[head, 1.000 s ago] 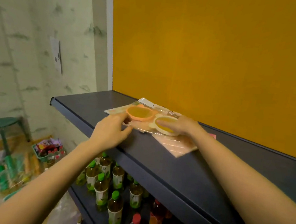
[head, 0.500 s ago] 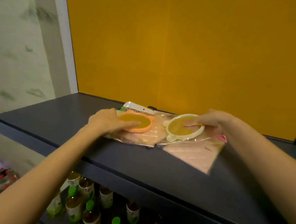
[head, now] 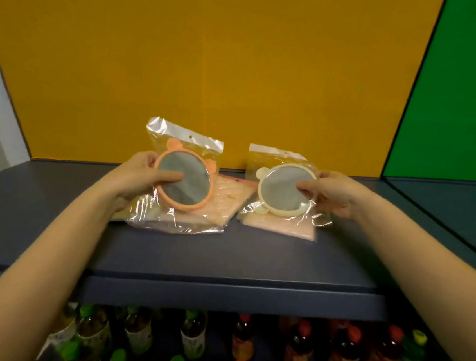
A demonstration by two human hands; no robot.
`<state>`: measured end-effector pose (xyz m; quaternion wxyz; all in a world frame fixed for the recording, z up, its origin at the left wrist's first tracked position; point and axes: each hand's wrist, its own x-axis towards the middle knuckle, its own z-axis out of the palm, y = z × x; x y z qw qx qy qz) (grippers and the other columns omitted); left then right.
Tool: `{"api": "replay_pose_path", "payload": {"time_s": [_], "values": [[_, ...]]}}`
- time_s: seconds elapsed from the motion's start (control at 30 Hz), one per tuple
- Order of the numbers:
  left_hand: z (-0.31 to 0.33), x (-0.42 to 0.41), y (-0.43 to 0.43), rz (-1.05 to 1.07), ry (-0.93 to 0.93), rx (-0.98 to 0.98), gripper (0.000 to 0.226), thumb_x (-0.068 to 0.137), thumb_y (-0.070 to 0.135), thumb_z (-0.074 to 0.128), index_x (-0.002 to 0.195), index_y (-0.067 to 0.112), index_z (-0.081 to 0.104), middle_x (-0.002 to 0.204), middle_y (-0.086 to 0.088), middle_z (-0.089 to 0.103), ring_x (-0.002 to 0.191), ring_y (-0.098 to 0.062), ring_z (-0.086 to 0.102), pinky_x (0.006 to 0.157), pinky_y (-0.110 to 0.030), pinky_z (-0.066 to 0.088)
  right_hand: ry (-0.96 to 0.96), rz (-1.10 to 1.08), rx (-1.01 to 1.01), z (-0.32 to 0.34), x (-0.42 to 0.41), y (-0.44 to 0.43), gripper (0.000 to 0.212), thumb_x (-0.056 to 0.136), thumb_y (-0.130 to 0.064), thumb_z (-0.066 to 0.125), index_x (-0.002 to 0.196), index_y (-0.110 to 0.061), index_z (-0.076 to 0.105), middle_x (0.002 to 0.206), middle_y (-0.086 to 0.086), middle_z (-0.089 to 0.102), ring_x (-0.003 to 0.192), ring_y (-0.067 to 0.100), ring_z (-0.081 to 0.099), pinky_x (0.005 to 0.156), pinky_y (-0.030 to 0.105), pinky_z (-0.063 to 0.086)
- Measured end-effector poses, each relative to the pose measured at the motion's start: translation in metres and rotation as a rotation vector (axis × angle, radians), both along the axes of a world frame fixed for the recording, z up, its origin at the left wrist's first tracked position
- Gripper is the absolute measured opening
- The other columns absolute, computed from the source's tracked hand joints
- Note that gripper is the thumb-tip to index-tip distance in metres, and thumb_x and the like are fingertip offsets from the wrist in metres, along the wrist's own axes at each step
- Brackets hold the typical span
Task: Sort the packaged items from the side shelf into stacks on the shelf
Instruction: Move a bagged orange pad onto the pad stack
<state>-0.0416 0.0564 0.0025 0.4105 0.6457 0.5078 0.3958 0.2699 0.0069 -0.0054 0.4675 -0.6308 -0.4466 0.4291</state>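
Matte shelf — hands pinch round bagged mirrors.

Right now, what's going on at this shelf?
A person is holding two bagged mirrors, one per hand, both tilted up to face the camera. The left hand grips the orange-framed mirror, and the right hand pinches the cream-framed mirror. Pink flat packs lie beneath them on the dark shelf. Neither mirror is set on a stack yet. Bottles fill the shelf below.
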Motion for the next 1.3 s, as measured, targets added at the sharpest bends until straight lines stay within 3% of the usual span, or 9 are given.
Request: {"api": "replay_pose_path", "payload": {"time_s": [0.1, 0.3, 0.4, 0.53, 0.77, 0.87, 1.03, 1.17, 1.3], "values": [[0.011, 0.012, -0.010, -0.033, -0.084, 0.098, 0.010, 0.084, 0.006, 0.063, 0.090, 0.013, 0.058, 0.078, -0.006, 0.067, 0.059, -0.011, 0.059, 0.055, -0.024, 0.040, -0.026, -0.032, 0.011, -0.004, 0.003, -0.018, 0.013, 0.093, -0.007, 0.052, 0.083, -0.014, 0.053, 0.073, 0.003, 0.057, 0.062, 0.012, 0.056, 0.058, 0.028, 0.049], [0.020, 0.067, -0.029, -0.066, -0.293, 0.073, 0.051, 0.075, 0.003, 0.071, 0.119, 0.010, 0.046, 0.091, -0.005, 0.062, 0.072, -0.014, 0.064, 0.057, -0.022, 0.052, 0.011, -0.269, 0.118, 0.003, 0.043, -0.058, 0.019, 0.092, -0.011, 0.052, 0.074, -0.014, 0.047, 0.064, 0.001, 0.049, 0.050, 0.014, 0.046, 0.031, 0.010, 0.036], [0.015, 0.109, -0.038, -0.203, -0.331, -0.005, 0.041, 0.078, 0.000, 0.067, 0.117, 0.003, 0.054, 0.089, -0.008, 0.065, 0.055, -0.006, 0.068, 0.044, -0.015, 0.052, 0.055, -0.352, 0.132, 0.001, 0.076, -0.081, 0.013, 0.091, -0.013, 0.054, 0.078, -0.013, 0.053, 0.065, 0.001, 0.052, 0.049, 0.012, 0.051, 0.035, 0.012, 0.037], [0.009, 0.172, -0.055, -0.290, -0.325, -0.099, 0.024, 0.082, 0.002, 0.064, 0.105, 0.005, 0.060, 0.086, -0.008, 0.066, 0.053, -0.007, 0.068, 0.046, -0.016, 0.054, 0.052, -0.456, 0.113, 0.000, 0.122, -0.129, 0.026, 0.087, -0.017, 0.058, 0.107, 0.000, 0.061, 0.084, 0.011, 0.061, 0.075, 0.024, 0.057, 0.071, 0.034, 0.046], [0.008, 0.301, -0.128, -0.452, -0.305, -0.163, 0.005, 0.087, 0.003, 0.057, 0.088, 0.008, 0.058, 0.040, 0.004, 0.062, 0.032, -0.004, 0.057, 0.030, -0.011, 0.041, 0.056, -0.694, 0.161, 0.003, 0.227, -0.241, 0.013, 0.089, -0.014, 0.056, 0.077, -0.009, 0.058, 0.073, 0.005, 0.056, 0.062, 0.017, 0.051, 0.057, 0.028, 0.040], [0.005, 0.355, -0.162, -0.518, -0.305, -0.154, 0.008, 0.088, 0.004, 0.056, 0.088, 0.010, 0.060, 0.052, 0.000, 0.066, 0.038, -0.007, 0.060, 0.034, -0.013, 0.044, 0.073, -0.773, 0.149, 0.001, 0.268, -0.284, 0.011, 0.087, -0.015, 0.057, 0.082, -0.007, 0.061, 0.076, 0.009, 0.058, 0.070, 0.024, 0.053, 0.067, 0.034, 0.043], [-0.006, 0.442, -0.210, -0.527, -0.327, -0.189, 0.008, 0.087, 0.006, 0.055, 0.090, 0.007, 0.063, 0.067, -0.007, 0.058, 0.059, -0.018, 0.052, 0.057, -0.029, 0.040, 0.032, -0.837, 0.122, -0.003, 0.337, -0.351, 0.019, 0.087, -0.017, 0.055, 0.070, -0.011, 0.053, 0.062, 0.007, 0.043, 0.050, 0.019, 0.037, 0.045, 0.023, 0.030], [-0.014, 0.497, -0.238, -0.541, -0.341, -0.231, 0.007, 0.086, 0.006, 0.054, 0.087, 0.005, 0.061, 0.072, -0.010, 0.057, 0.065, -0.020, 0.053, 0.074, -0.037, 0.043, 0.082, -0.902, 0.170, -0.005, 0.383, -0.388, 0.017, 0.087, -0.017, 0.056, 0.072, -0.009, 0.055, 0.066, 0.007, 0.043, 0.054, 0.019, 0.038, 0.055, 0.029, 0.032], [-0.006, 0.536, -0.251, -0.511, -0.356, -0.238, 0.008, 0.087, 0.007, 0.053, 0.081, 0.007, 0.058, 0.070, -0.007, 0.053, 0.061, -0.018, 0.050, 0.060, -0.030, 0.041, 0.174, -0.911, 0.224, -0.004, 0.422, -0.402, 0.013, 0.089, -0.017, 0.053, 0.087, -0.005, 0.058, 0.073, 0.006, 0.045, 0.061, 0.022, 0.042, 0.060, 0.032, 0.036]]}}
